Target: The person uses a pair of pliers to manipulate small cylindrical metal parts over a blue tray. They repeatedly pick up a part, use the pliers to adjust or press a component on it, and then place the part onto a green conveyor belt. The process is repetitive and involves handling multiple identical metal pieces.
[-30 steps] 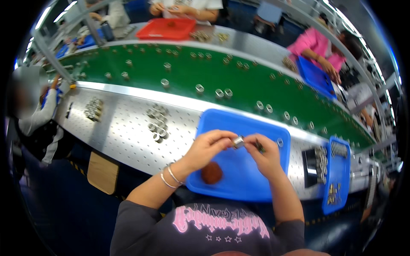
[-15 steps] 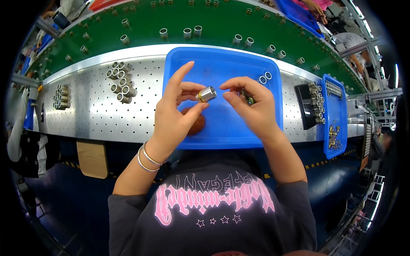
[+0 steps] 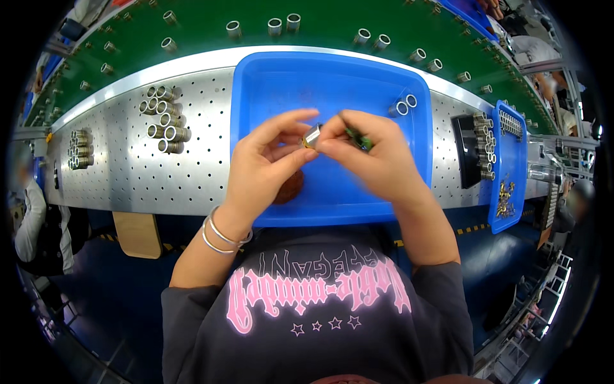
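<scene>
Left hand (image 3: 262, 166) and right hand (image 3: 374, 160) meet over the blue tray (image 3: 332, 83); both sets of fingers pinch a small metal sleeve (image 3: 312, 136). Beyond: two rings (image 3: 404, 105) in tray, sleeve cluster (image 3: 165, 120) on table (image 3: 128, 173), green conveyor (image 3: 320, 45).

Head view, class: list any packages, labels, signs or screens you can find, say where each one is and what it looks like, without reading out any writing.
No packages, labels, signs or screens show.
Printed lettering: on the person's dark shirt, low centre; pink curly script with small outlined stars beneath.
Large blue tray: on the perforated metal bench, under both hands; rectangular, unlabelled.
Narrow blue tray: at the right; long, holds small metal parts.
</scene>
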The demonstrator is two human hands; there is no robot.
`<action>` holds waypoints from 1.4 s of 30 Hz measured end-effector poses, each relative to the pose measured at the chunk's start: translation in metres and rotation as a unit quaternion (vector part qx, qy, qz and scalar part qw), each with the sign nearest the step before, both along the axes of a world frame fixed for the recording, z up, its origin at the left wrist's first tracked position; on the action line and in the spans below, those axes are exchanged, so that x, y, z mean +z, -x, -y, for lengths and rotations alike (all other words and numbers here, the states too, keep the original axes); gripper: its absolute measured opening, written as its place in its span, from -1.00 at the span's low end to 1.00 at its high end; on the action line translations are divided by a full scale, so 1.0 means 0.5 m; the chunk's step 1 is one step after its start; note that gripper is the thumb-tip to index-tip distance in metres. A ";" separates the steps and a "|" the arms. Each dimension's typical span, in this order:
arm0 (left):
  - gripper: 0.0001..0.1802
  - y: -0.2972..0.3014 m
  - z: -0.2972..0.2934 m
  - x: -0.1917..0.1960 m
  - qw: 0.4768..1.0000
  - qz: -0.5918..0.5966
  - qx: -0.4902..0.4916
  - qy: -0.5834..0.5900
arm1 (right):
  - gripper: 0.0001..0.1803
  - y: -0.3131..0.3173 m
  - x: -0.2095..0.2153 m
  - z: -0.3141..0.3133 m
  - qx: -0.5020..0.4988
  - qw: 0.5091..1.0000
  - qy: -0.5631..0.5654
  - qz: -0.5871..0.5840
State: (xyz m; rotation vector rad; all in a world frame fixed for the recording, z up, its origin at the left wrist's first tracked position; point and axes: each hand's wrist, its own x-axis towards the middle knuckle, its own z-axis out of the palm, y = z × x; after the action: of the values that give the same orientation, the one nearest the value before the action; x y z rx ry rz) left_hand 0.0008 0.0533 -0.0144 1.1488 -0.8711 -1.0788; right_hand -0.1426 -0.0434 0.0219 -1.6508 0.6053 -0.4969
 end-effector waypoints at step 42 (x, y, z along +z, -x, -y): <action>-0.48 -0.014 -0.009 0.014 0.967 -0.236 -0.048 -0.083 | -0.87 0.013 0.019 0.018 -0.079 0.970 0.225 -0.052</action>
State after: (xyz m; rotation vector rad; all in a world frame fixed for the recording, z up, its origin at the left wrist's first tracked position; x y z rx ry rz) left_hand 0.0079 0.0580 -0.0074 0.9318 -0.4706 -1.4523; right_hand -0.1489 -0.0524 0.0316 -2.0789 0.7435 -0.7041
